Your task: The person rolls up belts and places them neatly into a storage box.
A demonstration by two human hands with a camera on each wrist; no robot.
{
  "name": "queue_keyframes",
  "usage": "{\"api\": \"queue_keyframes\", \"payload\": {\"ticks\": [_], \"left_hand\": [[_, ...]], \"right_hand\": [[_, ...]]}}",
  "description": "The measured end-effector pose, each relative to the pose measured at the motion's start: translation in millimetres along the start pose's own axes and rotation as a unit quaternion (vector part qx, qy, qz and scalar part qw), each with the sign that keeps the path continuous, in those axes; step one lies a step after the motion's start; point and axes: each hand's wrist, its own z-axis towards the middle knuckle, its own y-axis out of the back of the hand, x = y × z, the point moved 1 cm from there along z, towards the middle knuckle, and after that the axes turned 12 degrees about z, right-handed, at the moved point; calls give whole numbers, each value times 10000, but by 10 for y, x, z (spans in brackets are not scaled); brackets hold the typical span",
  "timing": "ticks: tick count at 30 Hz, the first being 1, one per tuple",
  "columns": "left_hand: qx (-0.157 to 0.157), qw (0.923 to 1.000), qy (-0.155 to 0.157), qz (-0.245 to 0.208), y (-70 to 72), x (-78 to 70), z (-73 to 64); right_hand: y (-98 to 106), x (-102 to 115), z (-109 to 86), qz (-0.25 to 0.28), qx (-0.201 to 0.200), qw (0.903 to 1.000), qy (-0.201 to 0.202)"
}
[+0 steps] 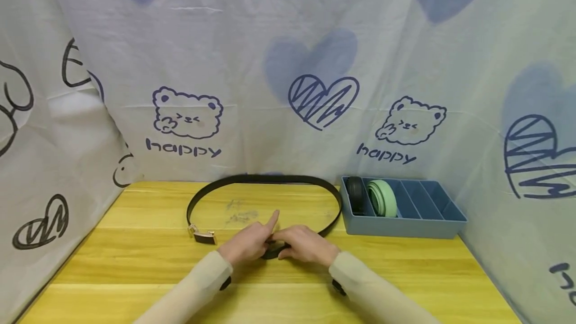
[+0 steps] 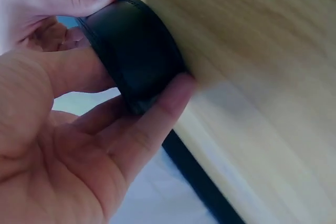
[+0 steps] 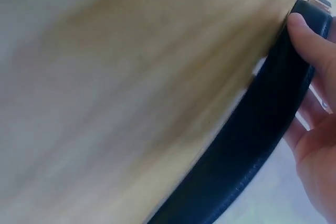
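A black belt (image 1: 274,179) stands on its edge in a wide loop on the wooden table, its metal-trimmed buckle (image 1: 204,237) at the left. Near the front, my left hand (image 1: 247,243) and right hand (image 1: 308,245) meet at the belt's other end. In the left wrist view, that part of the belt (image 2: 139,45) bends in a tight curve. The fingers of my left hand (image 2: 68,150) grip the curve from inside and outside. My right hand (image 3: 323,72) pinches the strap (image 3: 247,124), thumb on its outer face.
At the back right stands a blue-grey compartment box (image 1: 405,227). A rolled black belt (image 1: 355,195) sits in its leftmost compartment, a rolled pale green belt (image 1: 383,199) beside it. A printed white cloth (image 1: 252,114) hangs behind the table (image 1: 148,264) and along its sides.
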Motion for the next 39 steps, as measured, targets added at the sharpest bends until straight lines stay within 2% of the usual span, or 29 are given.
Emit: {"api": "queue_keyframes", "payload": {"ticks": [1,4,6,8,13,18,20,22,26,29,31,33,36,39], "left_hand": [[22,9999,88,-62,-8,12,8],[66,9973,645,-336,-41,52,20],[-50,9938,1022,-436,-59,71,12],[-265,9915,1181,-468,-73,77,9],[-702,9940,840,-8,-87,30,28],[-596,9926,1014,315,-85,-13,42],[-526,9939,920,306,-80,4,41],[-515,9969,576,166,-72,48,36],[-455,9981,-385,-139,-42,186,14],[-346,9966,-702,-272,-22,259,0],[-306,9968,-681,-269,-8,268,-9],[-198,9985,-485,-173,14,241,-22],[-15,9999,-131,92,54,151,-48],[-25,9990,67,447,61,41,-55]], "right_hand": [[-2,-7,14,3,27,10000,11],[-20,-22,50,58,59,10000,-14],[-39,-23,60,170,86,9998,-10],[-55,-29,60,296,64,9995,-28],[-57,-47,44,579,-21,9983,-100],[-5,-74,58,888,-7,9958,-222],[18,-99,74,881,4,9959,-217],[31,-123,92,764,47,9970,-118],[37,-139,118,516,116,9985,145],[25,-128,131,496,114,9983,278],[19,-117,135,477,74,9984,291],[16,-107,135,398,10,9989,248],[21,-91,129,248,-62,9996,156],[32,-77,121,129,-84,9998,133]]}}
